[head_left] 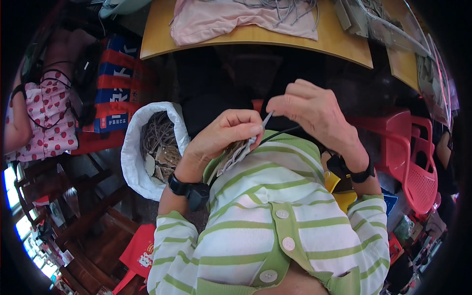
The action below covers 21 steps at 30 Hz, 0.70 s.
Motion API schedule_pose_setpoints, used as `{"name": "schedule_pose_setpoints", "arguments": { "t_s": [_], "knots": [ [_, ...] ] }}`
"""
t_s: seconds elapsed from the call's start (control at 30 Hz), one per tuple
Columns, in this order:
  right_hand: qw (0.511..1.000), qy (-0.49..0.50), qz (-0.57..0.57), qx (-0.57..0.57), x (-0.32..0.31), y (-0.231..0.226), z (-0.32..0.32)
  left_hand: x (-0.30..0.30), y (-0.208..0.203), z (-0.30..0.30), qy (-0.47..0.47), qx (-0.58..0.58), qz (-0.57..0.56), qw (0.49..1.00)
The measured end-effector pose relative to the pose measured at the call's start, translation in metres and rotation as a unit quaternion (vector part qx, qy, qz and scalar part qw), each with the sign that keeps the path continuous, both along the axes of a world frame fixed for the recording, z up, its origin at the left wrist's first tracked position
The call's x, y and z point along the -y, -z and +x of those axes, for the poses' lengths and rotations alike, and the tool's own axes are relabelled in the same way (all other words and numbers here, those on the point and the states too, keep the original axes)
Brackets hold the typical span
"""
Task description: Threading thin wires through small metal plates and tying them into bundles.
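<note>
Before my chest, my left hand (230,129) is closed round a bundle of grey cords (236,158), which hangs below the fingers against my striped cardigan. Small tan pieces show among the cords, partly hidden by the palm. A short, flat grey strip (267,119), perhaps a cord end, stretches from my left thumb to my right hand (314,110). The thumb and forefinger of that right hand pinch its upper end. To the left of my left hand stands a white sack (132,140) with grey cords and tan card-like pieces inside.
Ahead is a wooden table (255,35) bearing a pink cloth (216,24) and more grey cords. A clear bin (398,32) stands at its right. Pink plastic chairs (413,162) are at the right. On the left are a blue and red carton (113,83) and another person's arm (17,123).
</note>
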State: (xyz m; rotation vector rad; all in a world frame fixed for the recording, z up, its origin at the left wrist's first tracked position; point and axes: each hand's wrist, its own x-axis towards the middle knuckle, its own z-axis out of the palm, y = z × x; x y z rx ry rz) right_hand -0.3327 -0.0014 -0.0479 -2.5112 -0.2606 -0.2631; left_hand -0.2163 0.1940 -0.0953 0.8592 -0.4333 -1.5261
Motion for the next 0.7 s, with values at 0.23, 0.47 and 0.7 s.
{"name": "schedule_pose_setpoints", "arguments": {
  "t_s": [0.23, 0.47, 0.7],
  "knots": [
    [0.987, -0.01, 0.16, -0.021, -0.002, 0.005, 0.019, -0.014, -0.011, 0.012, -0.039, 0.067, 0.05, 0.996],
    [0.988, -0.005, 0.155, 0.019, -0.035, -0.006, 0.038, -0.091, -0.034, 0.031, -0.203, 0.163, 0.107, 0.96],
    [0.979, 0.111, 0.17, -0.016, -0.008, 0.013, 0.031, -0.215, -0.034, 0.056, -0.346, 0.3, 0.249, 0.854]
  ]
}}
